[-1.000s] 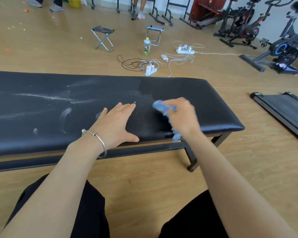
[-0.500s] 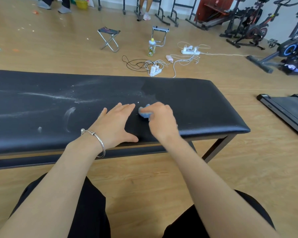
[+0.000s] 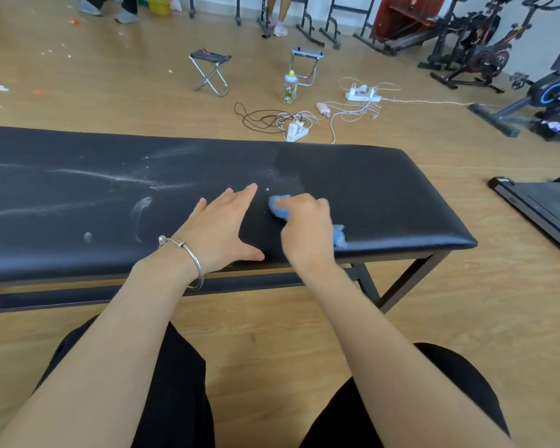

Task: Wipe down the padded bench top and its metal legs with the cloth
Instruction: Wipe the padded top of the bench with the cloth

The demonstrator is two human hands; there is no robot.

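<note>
Blue cloth bunched in my right hand, fingers curled round it, near-right part of bench top. Left hand flat, fingers spread, bracing just beside. Tip imo: press firm, long overlapping strokes left into white dust streaks. Metal legs not done yet.

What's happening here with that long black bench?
A person is wiping the padded bench with a blue cloth. The right hand grips the bunched cloth and presses it on the top, towards the bench's right end. The left hand rests flat beside it. White dusty streaks mark the top further left, while the right part looks clean.
</note>
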